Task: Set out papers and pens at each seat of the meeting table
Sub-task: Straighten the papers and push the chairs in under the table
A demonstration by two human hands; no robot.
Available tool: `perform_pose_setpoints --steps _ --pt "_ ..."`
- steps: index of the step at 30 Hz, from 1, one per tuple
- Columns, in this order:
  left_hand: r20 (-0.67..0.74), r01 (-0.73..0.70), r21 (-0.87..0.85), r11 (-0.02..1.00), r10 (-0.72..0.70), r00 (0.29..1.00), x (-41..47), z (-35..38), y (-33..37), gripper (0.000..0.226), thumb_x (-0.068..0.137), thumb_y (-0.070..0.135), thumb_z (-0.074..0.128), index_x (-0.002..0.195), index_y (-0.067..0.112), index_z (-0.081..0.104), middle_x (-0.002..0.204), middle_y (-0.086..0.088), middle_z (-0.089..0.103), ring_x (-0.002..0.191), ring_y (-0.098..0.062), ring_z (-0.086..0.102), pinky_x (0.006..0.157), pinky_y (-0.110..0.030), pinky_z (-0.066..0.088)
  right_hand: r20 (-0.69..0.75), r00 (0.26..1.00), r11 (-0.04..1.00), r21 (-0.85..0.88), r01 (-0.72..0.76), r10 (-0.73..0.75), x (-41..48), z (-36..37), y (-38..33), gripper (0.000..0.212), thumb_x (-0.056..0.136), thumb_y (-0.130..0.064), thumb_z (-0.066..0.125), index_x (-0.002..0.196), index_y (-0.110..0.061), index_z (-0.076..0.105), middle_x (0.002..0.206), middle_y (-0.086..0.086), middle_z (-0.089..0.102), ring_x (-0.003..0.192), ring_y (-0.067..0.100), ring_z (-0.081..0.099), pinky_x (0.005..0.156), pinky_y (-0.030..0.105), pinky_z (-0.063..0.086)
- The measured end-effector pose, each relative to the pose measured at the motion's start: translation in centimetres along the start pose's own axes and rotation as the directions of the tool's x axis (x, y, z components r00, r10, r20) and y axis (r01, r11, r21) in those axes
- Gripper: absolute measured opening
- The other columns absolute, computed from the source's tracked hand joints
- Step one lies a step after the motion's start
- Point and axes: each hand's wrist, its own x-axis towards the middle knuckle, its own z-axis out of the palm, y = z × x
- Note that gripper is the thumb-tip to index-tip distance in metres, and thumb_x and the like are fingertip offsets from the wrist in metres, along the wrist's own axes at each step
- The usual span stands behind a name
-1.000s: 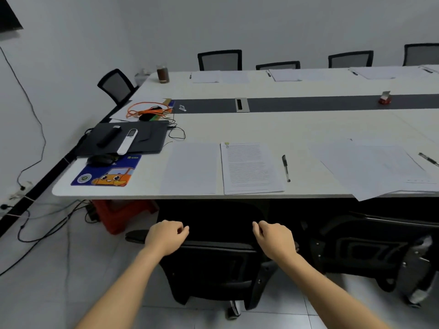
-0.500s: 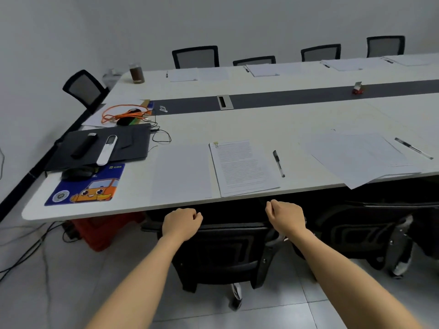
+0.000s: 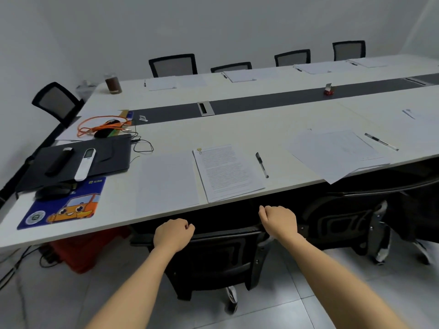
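The left hand [image 3: 173,235] and right hand [image 3: 279,222] curl over the back of a black chair [image 3: 225,257], probably to tuck it under the table [image 3: 273,129]. Just beyond the right hand, clipped papers [image 3: 228,172] and a pen [image 3: 262,165] lie squared for the sitter.

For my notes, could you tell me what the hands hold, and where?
Left hand and right hand grip the black chair by its backrest's top edge.

At the table's [image 3: 273,122] near left corner lies a blue cartoon mouse pad [image 3: 71,207] with a black mouse [image 3: 53,192] on its far edge. Behind it a dark mat [image 3: 111,153] carries a white remote [image 3: 85,164] and a black remote [image 3: 59,161]. An orange cable [image 3: 95,121] coils beyond; a brown jar [image 3: 113,83] stands at the far left corner.
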Motion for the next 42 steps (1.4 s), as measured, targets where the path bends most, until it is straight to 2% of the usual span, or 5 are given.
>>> perform_pose_setpoints --steps 4,10,20,25,42 --pt "0.012 0.024 -0.046 0.999 -0.024 1.0 -0.4 -0.2 0.2 0.037 0.093 0.032 0.039 0.059 0.019 0.037 0.058 0.005 0.045 0.055 -0.014 0.046 0.051 -0.026 0.032 0.084 0.996 0.999 -0.021 -0.032 0.034 -1.0 -0.8 2.4 0.046 0.1 -0.039 0.026 0.06 -0.018 0.037 0.087 0.006 0.063 0.098 0.027 0.057 0.081 0.036 0.037" --pt "-0.014 -0.032 -0.072 0.997 0.031 0.999 -0.8 -0.5 4.8 0.034 0.094 0.03 0.04 0.063 0.018 0.043 0.066 0.005 0.052 0.063 -0.013 0.051 0.054 -0.026 0.034 0.118 0.987 0.994 -0.014 -0.111 0.112 -1.6 -3.6 9.8 0.045 0.099 -0.046 0.027 0.105 -0.018 0.062 0.111 0.006 0.06 0.114 0.026 0.048 0.094 0.039 0.035" --pt "-0.112 -0.293 -0.123 0.948 0.28 0.953 -0.2 0.4 23.7 0.03 0.094 0.027 0.04 0.089 0.01 0.064 0.09 -0.004 0.067 0.073 -0.017 0.053 0.058 -0.027 0.035 0.04 0.969 0.969 -0.035 -0.244 0.245 -3.4 -9.3 25.4 0.044 0.098 -0.046 0.029 0.113 -0.019 0.061 0.117 0.005 0.058 0.117 0.025 0.046 0.096 0.039 0.036" --pt "-0.127 -0.358 -0.112 0.927 0.344 0.93 0.0 2.4 30.3 0.028 0.094 0.028 0.041 0.111 0.021 0.063 0.113 0.001 0.062 0.103 -0.019 0.057 0.074 -0.028 0.042 0.03 0.956 0.956 -0.051 -0.289 0.291 -4.7 -10.6 31.5 0.044 0.098 -0.046 0.031 0.12 -0.019 0.057 0.121 0.006 0.056 0.119 0.025 0.045 0.096 0.039 0.036" --pt "0.219 -0.505 -0.114 0.855 0.518 0.827 7.4 6.9 45.0 0.062 0.086 0.037 0.056 0.143 0.027 0.034 0.146 0.0 0.038 0.135 -0.019 0.032 0.106 -0.033 0.034 0.095 0.911 0.916 -0.034 -0.399 0.401 0.8 -11.1 42.5 0.056 0.095 -0.029 0.042 0.146 -0.018 0.024 0.145 0.013 0.031 0.131 0.03 0.033 0.1 0.039 0.036"
